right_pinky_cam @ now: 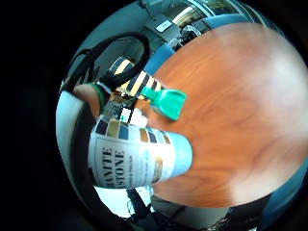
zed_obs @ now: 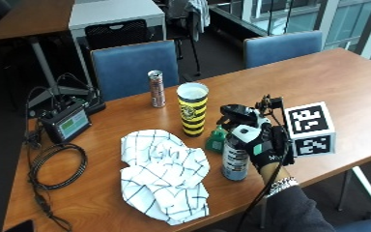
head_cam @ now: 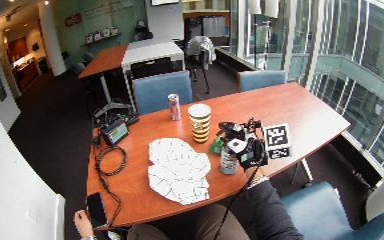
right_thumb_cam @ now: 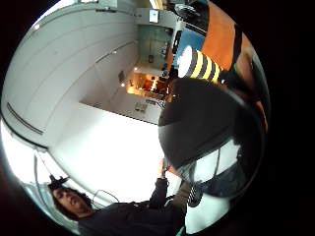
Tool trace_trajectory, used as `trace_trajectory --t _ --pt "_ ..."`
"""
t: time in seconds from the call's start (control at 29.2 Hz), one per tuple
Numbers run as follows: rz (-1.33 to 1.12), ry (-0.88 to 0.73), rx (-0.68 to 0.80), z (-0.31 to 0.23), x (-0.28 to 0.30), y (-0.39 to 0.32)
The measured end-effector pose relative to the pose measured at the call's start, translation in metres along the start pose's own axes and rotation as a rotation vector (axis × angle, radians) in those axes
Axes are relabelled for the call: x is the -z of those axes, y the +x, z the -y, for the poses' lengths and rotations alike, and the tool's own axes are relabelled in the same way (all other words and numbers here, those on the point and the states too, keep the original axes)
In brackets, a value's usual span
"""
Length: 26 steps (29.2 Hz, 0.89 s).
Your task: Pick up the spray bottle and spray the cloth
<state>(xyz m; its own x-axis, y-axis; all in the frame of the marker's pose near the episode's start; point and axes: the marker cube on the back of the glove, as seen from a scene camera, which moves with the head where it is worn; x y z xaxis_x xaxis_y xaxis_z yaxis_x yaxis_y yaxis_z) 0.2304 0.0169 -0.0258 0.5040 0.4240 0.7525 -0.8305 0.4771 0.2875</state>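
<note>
The gloved right hand [zed_obs: 267, 147] is wrapped around the spray bottle [zed_obs: 235, 157], fingers curled round its body from the side away from the cloth. The bottle stands upright on the table [zed_obs: 340, 82] near the front edge, or is just lifted off it; the outside view does not settle which. Its green trigger head [zed_obs: 216, 138] sticks out past the fingers toward the cloth. In the little-finger palm view the bottle's label [right_pinky_cam: 130, 159] fills the space close to the palm, with the green trigger [right_pinky_cam: 168, 102] beyond it over the wood.

The bottle looks like rigid plastic with a smooth printed label, so it should be stiff under the fingers but could slip if gripped only on the label. How full it is cannot be seen; a full one would feel bottom-heavy and want to tip. The better hold is probably high up, at the neck below the trigger head, so that a finger can reach the trigger lever while the palm backs the neck.

The white checked cloth [zed_obs: 165, 174] lies crumpled on the table just beyond the trigger's end, on the far side of the bottle from the hand. It is soft and will not resist. A striped yellow-and-black cup [zed_obs: 192, 109] stands just past the trigger head and could be knocked.
</note>
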Motion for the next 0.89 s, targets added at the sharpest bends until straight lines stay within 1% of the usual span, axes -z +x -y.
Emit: trace_trajectory --t 0.17,0.58,0.89 --pt "0.069 -0.016 -0.01 0.004 -0.006 0.003" --pt "0.138 -0.025 0.114 0.024 -0.018 -0.035" --pt "0.143 0.011 0.124 0.015 -0.002 -0.026"
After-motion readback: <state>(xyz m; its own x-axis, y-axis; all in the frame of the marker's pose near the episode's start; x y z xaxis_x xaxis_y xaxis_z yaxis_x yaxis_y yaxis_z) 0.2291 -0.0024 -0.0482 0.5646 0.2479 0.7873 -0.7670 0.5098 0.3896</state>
